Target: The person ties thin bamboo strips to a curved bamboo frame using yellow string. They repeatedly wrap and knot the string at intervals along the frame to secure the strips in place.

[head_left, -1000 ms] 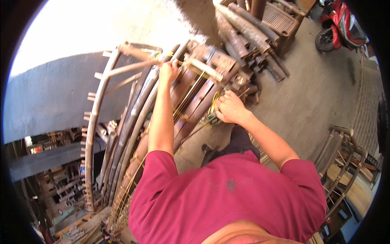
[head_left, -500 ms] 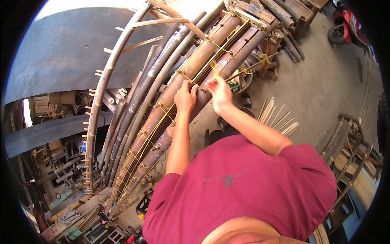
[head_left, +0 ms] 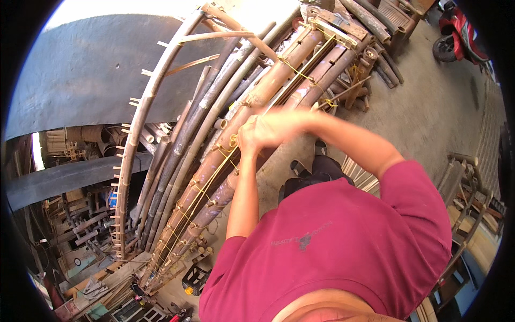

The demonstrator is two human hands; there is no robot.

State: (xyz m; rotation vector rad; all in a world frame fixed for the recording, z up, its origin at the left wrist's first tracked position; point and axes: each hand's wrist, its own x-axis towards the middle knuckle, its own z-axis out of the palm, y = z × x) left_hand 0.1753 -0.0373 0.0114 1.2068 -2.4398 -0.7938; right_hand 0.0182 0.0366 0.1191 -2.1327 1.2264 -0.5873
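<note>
Two long brown bamboo poles (head_left: 298, 52) lie side by side, laced together with yellow cord (head_left: 205, 189) that zigzags between small pegs along them. My left hand (head_left: 249, 135) is closed at the middle of the lacing; what its fingers hold is hidden. A small loop of yellow cord (head_left: 233, 140) sticks out beside it. My right hand (head_left: 280, 126) is smeared by motion and lies across the poles, right up against the left one. Its fingers cannot be made out.
A curved bamboo piece with pegs (head_left: 140, 112) and several loose bamboo poles (head_left: 193, 115) stand to the left. Thin sticks (head_left: 360, 174) lie right of my body. A red motorbike (head_left: 462, 40) is parked at the far right; a bamboo rack (head_left: 466, 214) stands nearer.
My right hand has swung left and down from the nearer pole to meet my left hand. The left hand has shifted slightly down; a cord loop now shows beside it.
</note>
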